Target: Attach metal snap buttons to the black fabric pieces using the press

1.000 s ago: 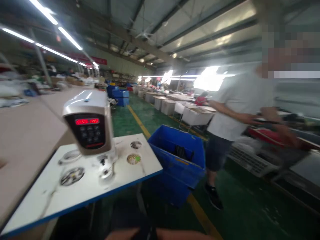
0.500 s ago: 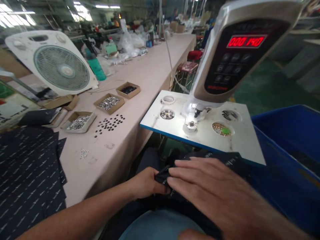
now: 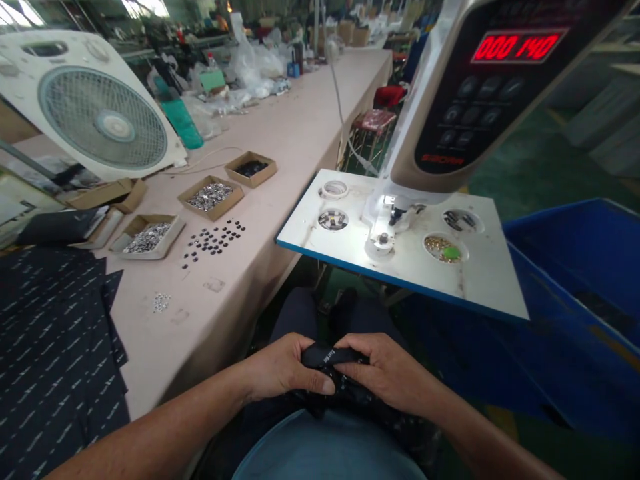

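Dark fabric with small white print (image 3: 327, 355) is bunched over my lap. My left hand (image 3: 287, 367) pinches its folded edge, thumb on top. Opposite it, my right hand (image 3: 377, 368) grips the same edge between thumb and fingers. The lower part of the cloth hangs over my legs and is partly hidden. Beyond my hands stands a snap-fastening machine (image 3: 450, 127) with a lit red display. Its white table (image 3: 330, 257) has round wells, one holding gold-coloured pieces (image 3: 440, 248) and a green piece.
On the long table at left are small boxes of metal parts (image 3: 211, 198), scattered dark caps (image 3: 215, 240), a tiny pile of silver pieces (image 3: 161, 303), a stack of dark printed fabric (image 3: 55, 333) and a white fan (image 3: 100, 113). A blue bin (image 3: 575, 267) stands at right.
My right hand has drawn back from flat over the cloth and now grips its edge beside my left hand. The cloth has come away from the machine table's edge towards my lap.
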Motion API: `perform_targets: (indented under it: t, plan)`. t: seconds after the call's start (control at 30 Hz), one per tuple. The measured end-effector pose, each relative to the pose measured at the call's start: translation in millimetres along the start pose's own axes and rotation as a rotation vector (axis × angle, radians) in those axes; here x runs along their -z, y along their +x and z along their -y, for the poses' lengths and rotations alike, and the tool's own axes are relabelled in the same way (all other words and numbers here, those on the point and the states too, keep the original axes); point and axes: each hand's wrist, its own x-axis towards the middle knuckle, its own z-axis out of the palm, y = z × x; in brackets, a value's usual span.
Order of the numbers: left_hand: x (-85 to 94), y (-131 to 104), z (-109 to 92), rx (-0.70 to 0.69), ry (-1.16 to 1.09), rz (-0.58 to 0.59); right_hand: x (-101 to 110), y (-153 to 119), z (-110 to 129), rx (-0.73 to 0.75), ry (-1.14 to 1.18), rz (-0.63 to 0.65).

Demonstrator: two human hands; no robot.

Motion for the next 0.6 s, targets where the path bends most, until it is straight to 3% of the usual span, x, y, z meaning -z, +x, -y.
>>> perform_targets:
  t: [0.23, 0.47, 0.6]
  plan:
    - [3.3, -2.2, 6.8, -0.034, -0.035, -0.007, -2.8, 4.8, -3.5, -0.080, -0.049, -0.062]
    - [0.0, -2.9, 5.3, -0.054, -0.137, -0.043, 1.0, 3.5, 3.4, -0.048, -0.014, 0.023]
    - [1.4, 1.1, 7.0, -0.021, -0.163, -0.058, -3.1, 6.8, -9.2, -0.075, 0.003, 0.039]
